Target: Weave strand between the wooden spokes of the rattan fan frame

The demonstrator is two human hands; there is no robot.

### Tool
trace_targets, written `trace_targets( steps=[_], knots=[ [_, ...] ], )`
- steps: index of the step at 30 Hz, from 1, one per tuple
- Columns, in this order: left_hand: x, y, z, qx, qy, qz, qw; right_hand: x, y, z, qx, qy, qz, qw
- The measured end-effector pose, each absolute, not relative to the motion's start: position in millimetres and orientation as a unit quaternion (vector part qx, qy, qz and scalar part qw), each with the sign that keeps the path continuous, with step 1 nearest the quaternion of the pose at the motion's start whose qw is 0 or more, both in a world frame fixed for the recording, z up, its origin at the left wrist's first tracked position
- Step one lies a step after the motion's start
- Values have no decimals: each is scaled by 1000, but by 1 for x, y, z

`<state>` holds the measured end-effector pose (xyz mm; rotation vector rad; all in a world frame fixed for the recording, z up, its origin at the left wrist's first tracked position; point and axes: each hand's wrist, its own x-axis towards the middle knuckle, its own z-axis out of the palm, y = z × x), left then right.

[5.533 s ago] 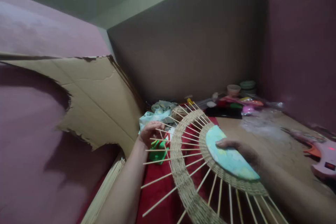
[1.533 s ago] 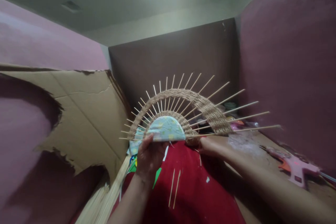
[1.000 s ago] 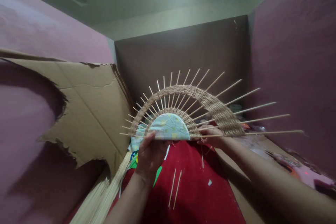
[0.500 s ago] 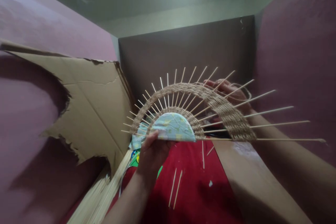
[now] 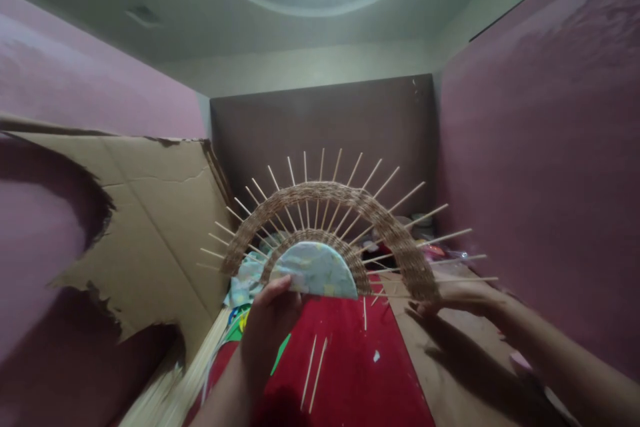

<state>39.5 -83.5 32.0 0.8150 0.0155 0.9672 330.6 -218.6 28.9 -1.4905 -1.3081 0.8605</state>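
Observation:
I hold up a half-round woven piece [image 5: 400, 240] upright in front of me. It has a pale blue patterned fabric centre [image 5: 320, 270], two bands of woven twine and thin wooden skewers fanning outward. My left hand [image 5: 270, 323] grips the flat lower edge under the fabric centre. My right hand [image 5: 453, 297] is at the right end of the outer woven band, fingers under the lowest skewers; its grip is partly hidden.
A red cloth [image 5: 360, 373] with loose skewers [image 5: 313, 373] lies below on a brown table [image 5: 450, 373]. Torn cardboard [image 5: 150, 213] leans at the left above a bundle of sticks [image 5: 165, 393]. Small craft items [image 5: 425, 240] sit at the far back.
My right hand came down from behind the upper right of the weave to its lower right end. The piece shifted slightly left and down in view.

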Motion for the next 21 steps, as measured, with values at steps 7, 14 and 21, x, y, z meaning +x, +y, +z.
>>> trace_targets(
  steps=[7,14,21],
  knots=[
    [37,-91,25,412,36,415,811,342,-233,68,-467,-540,421,560],
    [35,-94,12,422,38,378,823,283,-219,81,-313,-463,460,690],
    [34,-92,-4,389,-28,349,852,264,-218,71,-337,-404,450,722]
  ],
)
